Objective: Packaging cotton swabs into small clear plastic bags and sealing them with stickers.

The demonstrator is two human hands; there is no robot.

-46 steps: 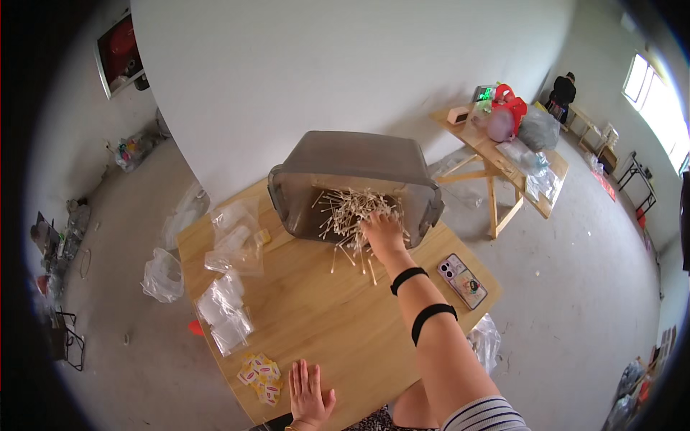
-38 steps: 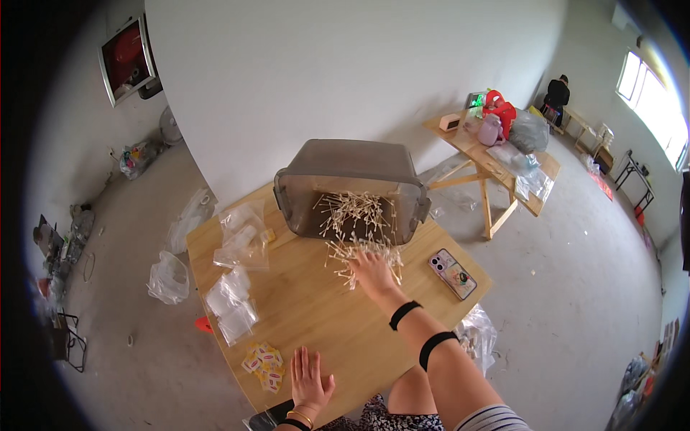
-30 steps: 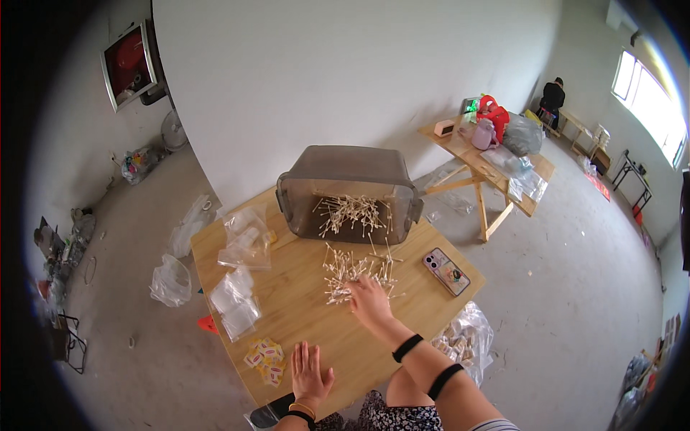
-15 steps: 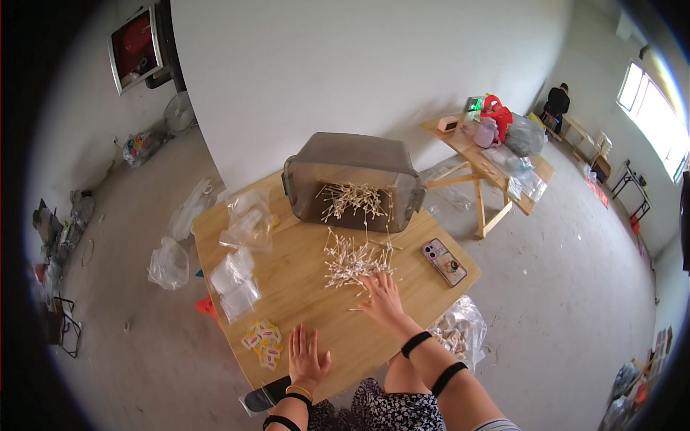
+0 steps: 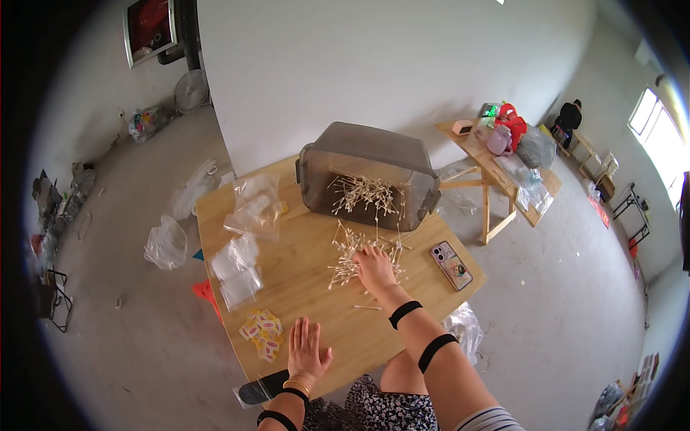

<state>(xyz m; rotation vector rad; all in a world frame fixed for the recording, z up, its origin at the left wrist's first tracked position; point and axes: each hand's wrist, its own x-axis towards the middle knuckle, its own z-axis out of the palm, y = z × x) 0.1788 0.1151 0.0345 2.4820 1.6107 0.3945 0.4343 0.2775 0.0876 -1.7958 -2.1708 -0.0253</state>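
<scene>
Loose cotton swabs [image 5: 345, 267] lie in a heap on the wooden table [image 5: 316, 302], in front of a grey translucent bin [image 5: 374, 147] tipped on its side. More swabs [image 5: 366, 194] are piled inside the bin. My right hand [image 5: 376, 269] is down in the near heap, its fingers curled and closed on some swabs; the fingertips are partly hidden. My left hand [image 5: 307, 353] rests flat on the tabletop with its fingers stretched, holding nothing. Beside it lie small yellow and white labels [image 5: 263, 332]. One single swab [image 5: 367, 307] lies apart, nearer to me.
Clear plastic bags [image 5: 236, 269] lie along the table's left side, and a phone [image 5: 451, 266] on its right. A dark flat object [image 5: 263, 388] sits at the near left corner. A second wooden table [image 5: 496, 169] with bags stands at the back right. Farther off, a person [image 5: 568, 118] sits.
My right hand has moved forward from the near edge of the heap into it, and its fingers have gone from spread to curled. My left hand stays flat. The whole view has shifted slightly.
</scene>
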